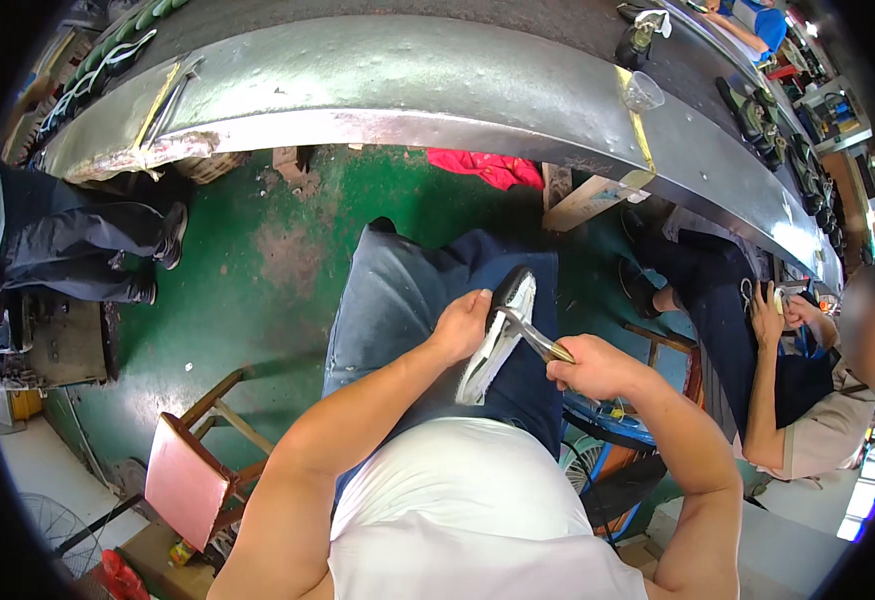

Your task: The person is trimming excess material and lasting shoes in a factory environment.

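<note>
Head view looks straight down at a seated person's lap, where the left hand is curled tightly around the side of a shoe with a white-and-grey sole and black upper, holding it sole-up and tilted on the dark blue trouser leg. The right hand is clenched in a full fist around the handles of a pair of metal pincers, whose head touches the middle of the shoe's sole. Both forearms come in from the lower edge, above a white shirt. Beyond the knees lies a green painted floor, and past it a long curved grey metal workbench with more shoes along its far rim. A red cloth lies under the bench edge. To the lower left stands a wooden stool with a pink seat. On the right another seated person holds something pale in both hands.
</note>
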Motion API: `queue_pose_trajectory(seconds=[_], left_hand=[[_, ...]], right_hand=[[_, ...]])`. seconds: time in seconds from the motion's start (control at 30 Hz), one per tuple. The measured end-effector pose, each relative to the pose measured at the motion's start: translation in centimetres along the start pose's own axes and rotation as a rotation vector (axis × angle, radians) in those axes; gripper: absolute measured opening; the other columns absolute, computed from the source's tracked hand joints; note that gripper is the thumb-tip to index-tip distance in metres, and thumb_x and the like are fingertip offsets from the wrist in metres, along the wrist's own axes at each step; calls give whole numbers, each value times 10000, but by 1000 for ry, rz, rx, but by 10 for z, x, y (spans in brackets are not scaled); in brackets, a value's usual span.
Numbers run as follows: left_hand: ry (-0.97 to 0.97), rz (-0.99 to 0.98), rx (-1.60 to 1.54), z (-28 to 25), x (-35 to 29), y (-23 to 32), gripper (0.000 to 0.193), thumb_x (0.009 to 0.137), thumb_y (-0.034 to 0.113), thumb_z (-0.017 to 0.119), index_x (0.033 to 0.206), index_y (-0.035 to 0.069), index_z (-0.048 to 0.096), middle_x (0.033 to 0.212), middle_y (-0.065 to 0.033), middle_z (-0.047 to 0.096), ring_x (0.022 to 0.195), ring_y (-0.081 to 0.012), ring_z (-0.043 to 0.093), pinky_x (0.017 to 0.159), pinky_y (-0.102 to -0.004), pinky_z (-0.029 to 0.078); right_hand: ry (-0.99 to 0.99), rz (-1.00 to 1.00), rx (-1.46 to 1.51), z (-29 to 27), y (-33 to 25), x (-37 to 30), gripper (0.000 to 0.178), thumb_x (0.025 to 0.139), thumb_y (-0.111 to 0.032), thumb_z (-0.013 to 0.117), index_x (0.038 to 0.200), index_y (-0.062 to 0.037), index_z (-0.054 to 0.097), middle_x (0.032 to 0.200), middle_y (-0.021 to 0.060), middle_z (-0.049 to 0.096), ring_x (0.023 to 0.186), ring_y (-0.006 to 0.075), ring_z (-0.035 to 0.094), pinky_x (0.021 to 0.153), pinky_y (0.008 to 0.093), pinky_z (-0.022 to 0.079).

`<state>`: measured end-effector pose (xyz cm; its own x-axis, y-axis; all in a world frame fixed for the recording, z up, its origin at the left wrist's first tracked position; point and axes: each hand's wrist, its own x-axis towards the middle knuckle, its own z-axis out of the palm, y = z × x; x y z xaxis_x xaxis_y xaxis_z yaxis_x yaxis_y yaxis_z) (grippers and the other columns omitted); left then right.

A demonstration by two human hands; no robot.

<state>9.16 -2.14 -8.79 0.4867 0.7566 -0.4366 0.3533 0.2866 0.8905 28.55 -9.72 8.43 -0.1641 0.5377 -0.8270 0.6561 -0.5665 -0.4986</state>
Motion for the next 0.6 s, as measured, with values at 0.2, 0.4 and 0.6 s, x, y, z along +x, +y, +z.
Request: queue_pose_trajectory(seconds=[0.2, 0.4, 0.6], left_hand=[[120, 3, -285, 10, -4, -55, 478, 1096, 366, 339, 1223, -19, 591, 1079, -84, 662, 1006, -159, 584, 948, -301, 454], [116, -161, -424, -6, -35, -23, 571, 1093, 410, 287, 1357, -41, 514, 1256, -158, 621, 1174, -221, 558, 1042, -325, 407], [-68, -237, -761, -21, -40, -26, 667, 1074, 459, 335, 1498, -56, 332, 1481, -179, 455, 1373, -232, 411, 1156, -335, 292]], right_hand=[[123, -100, -491, 5, -24, 10, 353, 991, -297, 548, 1020, 42, 642, 980, 266, 669, 956, 443, 644, 847, 495, 505], [17, -151, -542, 0, -41, 24, 385, 1009, -309, 521, 1025, 58, 638, 967, 273, 670, 948, 448, 648, 846, 496, 512], [137, -219, -386, 23, -11, 34, 331, 976, -283, 577, 940, 44, 609, 895, 280, 669, 887, 472, 645, 785, 517, 510]])
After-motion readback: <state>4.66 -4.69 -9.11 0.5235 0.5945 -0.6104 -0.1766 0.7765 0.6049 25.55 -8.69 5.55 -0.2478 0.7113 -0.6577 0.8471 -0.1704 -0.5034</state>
